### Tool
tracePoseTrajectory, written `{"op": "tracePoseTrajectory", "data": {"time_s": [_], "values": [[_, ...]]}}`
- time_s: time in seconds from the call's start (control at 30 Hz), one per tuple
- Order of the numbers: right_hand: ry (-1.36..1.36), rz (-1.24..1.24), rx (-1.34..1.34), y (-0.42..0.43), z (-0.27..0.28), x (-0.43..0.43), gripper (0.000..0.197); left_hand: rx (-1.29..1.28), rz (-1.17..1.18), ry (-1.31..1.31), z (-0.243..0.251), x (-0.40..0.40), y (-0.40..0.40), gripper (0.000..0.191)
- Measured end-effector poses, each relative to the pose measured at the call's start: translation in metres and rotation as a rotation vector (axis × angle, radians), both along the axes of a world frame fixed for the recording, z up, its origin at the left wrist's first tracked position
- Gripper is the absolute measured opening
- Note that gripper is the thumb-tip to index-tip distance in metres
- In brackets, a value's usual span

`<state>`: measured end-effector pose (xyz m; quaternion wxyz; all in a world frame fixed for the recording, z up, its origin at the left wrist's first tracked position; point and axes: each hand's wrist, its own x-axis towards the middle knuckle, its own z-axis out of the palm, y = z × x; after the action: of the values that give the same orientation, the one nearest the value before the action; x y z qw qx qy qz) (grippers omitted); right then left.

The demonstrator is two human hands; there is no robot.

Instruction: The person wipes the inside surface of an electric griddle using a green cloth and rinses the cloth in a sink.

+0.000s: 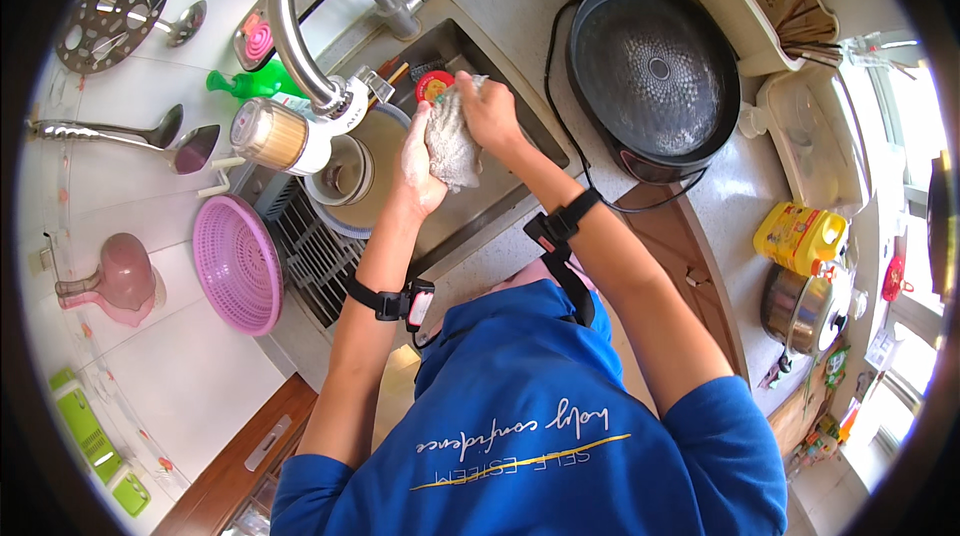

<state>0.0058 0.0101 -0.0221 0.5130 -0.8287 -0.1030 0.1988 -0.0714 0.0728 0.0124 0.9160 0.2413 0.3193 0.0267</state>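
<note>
Over the sink [469, 217], my left hand [417, 168] supports a wet, pale dishcloth [454, 137] from the left, its skin streaked with white suds. My right hand [491, 114] grips the same cloth at its upper right. Below and left of my hands, nested white bowls [366, 172] stand in a large blue-rimmed basin [352, 227] of cloudy water. A round red lid or label [435, 87] shows just beyond the cloth. What the cloth covers is hidden.
A steel faucet [281, 3] with a filter [270, 134] arches over the basin's left. A pink colander [238, 266] leans near the drain rack [311, 243]. Right of the sink sits an open electric griddle [656, 74], its black cord [551, 78] running along the counter.
</note>
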Motion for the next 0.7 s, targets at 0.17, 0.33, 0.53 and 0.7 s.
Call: {"op": "tracePoseTrajectory", "data": {"time_s": [0.17, 0.33, 0.53, 0.7], "values": [[-0.100, 0.080, 0.579, -0.007, 0.004, -0.028, 0.028, 0.196, 0.029, 0.169, -0.006, 0.002, 0.012, 0.027], [-0.439, 0.293, 0.067, 0.002, 0.036, -0.059, 0.029, -0.216, -0.172, -0.323, -0.063, -0.008, 0.036, 0.025], [-0.252, 0.074, -0.085, 0.012, 0.038, -0.045, 0.033, 0.132, 0.023, 0.123, -0.017, 0.002, -0.004, 0.028], [-0.108, 0.076, -0.154, 0.011, 0.035, -0.031, 0.029, 0.020, -0.048, 0.120, -0.019, -0.002, -0.007, 0.030]]}}
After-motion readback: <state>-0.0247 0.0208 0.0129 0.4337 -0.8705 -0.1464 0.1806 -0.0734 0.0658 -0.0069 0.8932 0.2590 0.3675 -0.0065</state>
